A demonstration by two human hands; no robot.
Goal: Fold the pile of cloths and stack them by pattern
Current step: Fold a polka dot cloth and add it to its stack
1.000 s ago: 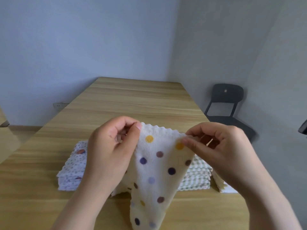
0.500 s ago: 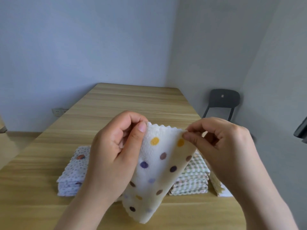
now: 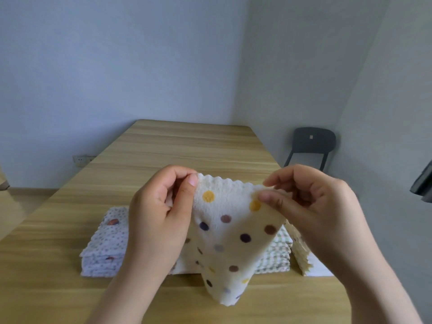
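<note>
Hanging between two raised hands, a cream cloth with big coloured spots is held above the near part of the wooden bench. The left hand keeps a narrow grip on the cloth's upper left corner, thumb in front and curled fingers behind. The right hand pinches the upper right corner, its thumb tip pressed on the fabric by a yellow spot. The wavy top edge runs between the two grips. The rest of the cloth drops in a loose fold, and it is unclear whether its lowest tip touches the wood. Behind it on the bench lie folded cloths: a white stack with tiny dots to the left and a green-checked stack to the right, partly hidden. Just beside the checked stack is a pale yellow cloth. A dark chair stands by the wall on the right.
</note>
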